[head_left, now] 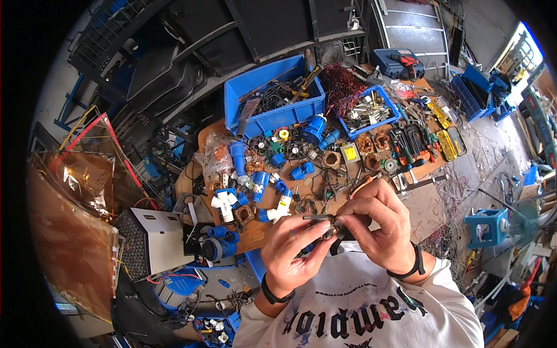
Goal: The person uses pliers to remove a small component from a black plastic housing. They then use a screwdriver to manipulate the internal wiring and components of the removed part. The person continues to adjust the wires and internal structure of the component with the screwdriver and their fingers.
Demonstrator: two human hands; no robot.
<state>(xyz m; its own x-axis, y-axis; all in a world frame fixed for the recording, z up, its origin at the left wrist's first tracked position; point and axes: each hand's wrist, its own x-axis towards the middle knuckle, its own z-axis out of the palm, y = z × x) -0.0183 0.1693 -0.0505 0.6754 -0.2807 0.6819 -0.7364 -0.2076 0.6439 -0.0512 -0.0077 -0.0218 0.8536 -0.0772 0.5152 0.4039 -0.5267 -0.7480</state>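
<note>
Close in front of my chest, my left hand [295, 250] and my right hand [380, 225] meet around a small dark part [328, 232] with a shiny metal bit on it. The left thumb and fingers pinch it from one side. From the other side, the right thumb and index finger press on it. A thin dark strip or rod lies along the left fingertips; whether it belongs to the part I cannot tell. Fingers cover much of the piece, so its exact kind does not show. Both wrists wear black bands.
Blue plugs and sockets [260, 184] crowd the wooden table. A large blue crate [278, 115] of tools stands behind them, beside a smaller blue tray [395, 113] of metal pieces. Hex keys and pliers lie to the right. A power drill [408, 65] rests on a blue case.
</note>
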